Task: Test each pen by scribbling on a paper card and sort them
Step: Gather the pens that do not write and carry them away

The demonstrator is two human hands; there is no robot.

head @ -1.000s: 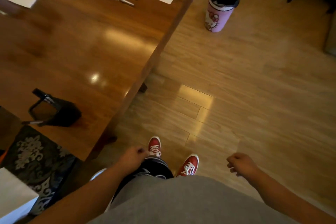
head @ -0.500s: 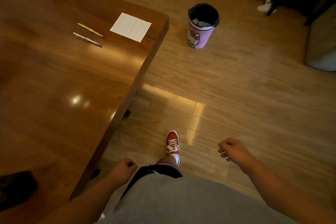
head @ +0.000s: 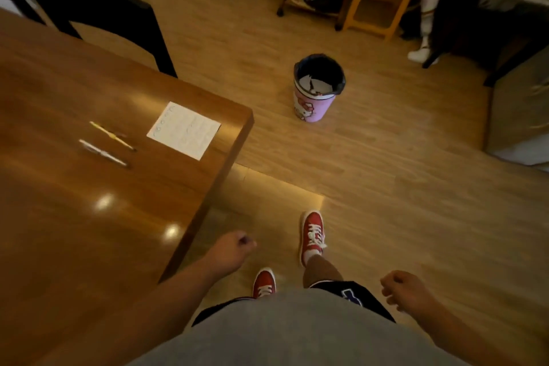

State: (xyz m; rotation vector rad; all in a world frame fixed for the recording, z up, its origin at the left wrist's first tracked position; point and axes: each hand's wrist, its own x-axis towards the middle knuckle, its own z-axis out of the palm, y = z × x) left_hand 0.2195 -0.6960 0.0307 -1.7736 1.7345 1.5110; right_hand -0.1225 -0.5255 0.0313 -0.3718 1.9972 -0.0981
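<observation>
Pens, two slim ones, lie on the glossy brown wooden table, well ahead of both hands. Nearest the camera, the right hand hangs low beside the grey shirt, forearm angled down, fingers curled loosely inward and gripping nothing that shows. The left hand reaches forward off a bare forearm, just beside the table's near right edge, knuckles up and fingers likewise folded in a loose curl around nothing visible. Between the hands, two red canvas shoes with white laces stand on the wood-plank floor, one ahead of the other. Farther on, towards the table's far right corner, the white pen and the yellow pen lie roughly parallel, apart from each other. Just beside them, nearer the corner, rests the white paper card with faint scribbles. Beyond the corner, on the floor, stands a pink cartoon-printed bin with a black liner.
</observation>
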